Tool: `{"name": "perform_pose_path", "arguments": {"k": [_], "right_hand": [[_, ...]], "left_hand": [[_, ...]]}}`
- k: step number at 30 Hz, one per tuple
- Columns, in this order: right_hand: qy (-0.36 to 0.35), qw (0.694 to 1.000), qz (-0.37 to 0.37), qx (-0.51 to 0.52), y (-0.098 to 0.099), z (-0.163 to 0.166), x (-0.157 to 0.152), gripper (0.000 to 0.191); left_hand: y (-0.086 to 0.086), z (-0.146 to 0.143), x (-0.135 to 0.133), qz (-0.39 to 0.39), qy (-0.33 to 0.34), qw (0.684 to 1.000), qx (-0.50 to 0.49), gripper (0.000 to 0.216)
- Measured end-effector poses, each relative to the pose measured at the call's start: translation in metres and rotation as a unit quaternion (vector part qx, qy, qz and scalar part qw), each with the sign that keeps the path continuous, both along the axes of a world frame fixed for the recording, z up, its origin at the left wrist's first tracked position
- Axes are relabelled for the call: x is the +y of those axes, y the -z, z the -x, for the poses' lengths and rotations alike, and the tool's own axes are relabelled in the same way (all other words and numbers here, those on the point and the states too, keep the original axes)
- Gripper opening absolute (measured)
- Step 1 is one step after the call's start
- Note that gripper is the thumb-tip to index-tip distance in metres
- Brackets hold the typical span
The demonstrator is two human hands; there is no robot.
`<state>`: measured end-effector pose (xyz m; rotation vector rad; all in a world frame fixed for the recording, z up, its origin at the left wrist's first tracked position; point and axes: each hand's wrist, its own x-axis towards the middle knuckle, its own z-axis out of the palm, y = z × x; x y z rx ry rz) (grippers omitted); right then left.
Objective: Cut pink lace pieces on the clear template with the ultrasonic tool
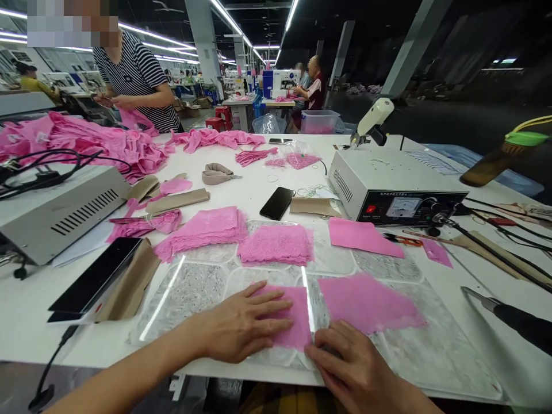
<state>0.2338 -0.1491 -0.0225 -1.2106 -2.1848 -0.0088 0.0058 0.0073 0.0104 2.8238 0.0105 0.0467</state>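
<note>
A small pink fabric piece [298, 319] lies on a clear, glossy mat [448, 356] in front of me. My left hand [241, 322] rests flat across its left half, fingers spread. At the lower right corner of that piece, my right hand [351, 359] is closed with curled fingers, thumb and fingertips pinching the edge. Just right of it lies a larger, uneven pink fabric piece [371, 302]. Behind my hands are two stacks, a layered pink pile [276, 244] and a wider pink pile [207, 227]. A smooth pink sheet [364, 237] lies farther right.
At right stand a grey control box [397, 184] and a black-handled tool [517, 322] with a metal tip. Orange-handled scissors [407, 241] lie near the box. A phone [278, 203] sits mid-table. Pink garments [77, 141] heap at left, where a person in stripes [138, 80] stands.
</note>
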Motion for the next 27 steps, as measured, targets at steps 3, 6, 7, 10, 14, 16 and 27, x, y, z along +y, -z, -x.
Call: {"name": "perform_pose_path", "arguments": {"k": [3, 6, 7, 10, 14, 16, 27], "right_hand": [[0.002, 1.000, -0.005, 0.000, 0.000, -0.002, -0.002, 0.030], [0.005, 1.000, -0.004, 0.001, 0.000, -0.004, -0.003, 0.030], [0.004, 1.000, -0.003, 0.002, 0.000, -0.004, -0.003, 0.029], [0.011, 1.000, -0.009, 0.017, -0.001, -0.007, -0.005, 0.029], [0.089, 0.994, -0.017, 0.069, -0.002, -0.029, -0.014, 0.031], [0.144, 0.986, -0.018, 0.078, -0.001, -0.048, -0.020, 0.029], [0.373, 0.922, -0.060, 0.088, 0.013, -0.143, -0.052, 0.015]], "left_hand": [[0.005, -0.010, 0.000, 0.008, 0.027, 1.000, 0.001, 0.040], [0.008, -0.011, 0.003, -0.006, 0.042, 0.999, -0.011, 0.038], [0.007, -0.010, 0.004, -0.013, 0.044, 0.999, -0.012, 0.038], [0.003, -0.009, 0.006, -0.035, 0.054, 0.998, 0.010, 0.040], [-0.002, -0.016, 0.002, -0.043, 0.041, 0.998, 0.009, 0.038], [-0.002, -0.026, -0.004, -0.033, 0.030, 0.999, -0.016, 0.035], [0.005, -0.101, -0.013, 0.007, 0.069, 0.998, -0.004, 0.040]]}}
